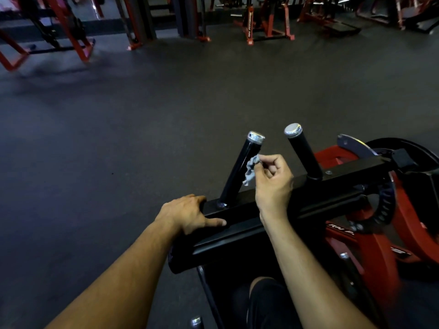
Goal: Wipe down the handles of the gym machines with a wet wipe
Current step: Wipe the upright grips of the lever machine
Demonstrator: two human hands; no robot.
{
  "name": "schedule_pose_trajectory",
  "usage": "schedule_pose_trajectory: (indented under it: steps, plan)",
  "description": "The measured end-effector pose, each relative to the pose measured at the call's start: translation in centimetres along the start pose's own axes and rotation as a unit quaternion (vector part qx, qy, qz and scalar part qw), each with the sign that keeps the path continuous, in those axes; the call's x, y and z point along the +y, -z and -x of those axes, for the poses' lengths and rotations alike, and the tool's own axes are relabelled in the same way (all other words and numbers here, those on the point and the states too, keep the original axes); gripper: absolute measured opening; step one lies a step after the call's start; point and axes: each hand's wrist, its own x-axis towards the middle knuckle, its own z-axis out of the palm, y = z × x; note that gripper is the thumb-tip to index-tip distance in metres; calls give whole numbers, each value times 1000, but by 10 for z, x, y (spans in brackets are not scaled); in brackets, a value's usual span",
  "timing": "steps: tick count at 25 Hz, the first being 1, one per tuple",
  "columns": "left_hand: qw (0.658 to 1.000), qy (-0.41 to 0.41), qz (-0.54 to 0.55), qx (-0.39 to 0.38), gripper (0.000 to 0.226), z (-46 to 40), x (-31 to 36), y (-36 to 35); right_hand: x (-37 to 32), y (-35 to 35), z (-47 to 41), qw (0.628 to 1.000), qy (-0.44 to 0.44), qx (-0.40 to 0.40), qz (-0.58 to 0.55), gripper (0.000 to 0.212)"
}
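Two black handles with chrome end caps stick up from a black crossbar of a red and black gym machine. My right hand pinches a crumpled grey wet wipe against the right side of the left handle, about halfway up. The right handle stands untouched just beyond my fingers. My left hand rests flat on the left end of the crossbar, near the left handle's base, fingers spread and thumb along the bar's front face.
Dark rubber floor stretches ahead and to the left. Red-framed machines line the far side of the room. The machine's red frame and perforated black disc sit to my right. My dark-clothed knee is below the bar.
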Motion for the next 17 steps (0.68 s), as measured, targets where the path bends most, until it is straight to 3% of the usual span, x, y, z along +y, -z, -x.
schedule_pose_trajectory:
  steps: [5, 8, 13, 15, 17]
  plan:
    - [1000, 3, 0, 8, 108, 1, 2, -1, 3, 16, 18, 971, 34, -80, 223, 20]
    - [1000, 3, -2, 20, 104, 5, 5, 0, 6, 17, 35, 935, -10, -140, 326, 17]
    - [1000, 5, 11, 29, 103, 12, 7, 2, 0, 22, 40, 919, -48, -179, 349, 14]
    - [999, 3, 16, 27, 101, 12, 5, 2, -18, 31, 31, 936, 4, -166, 311, 11]
    - [999, -2, 25, 25, 101, 10, 1, 2, -43, 37, 10, 935, 168, -133, 282, 12]
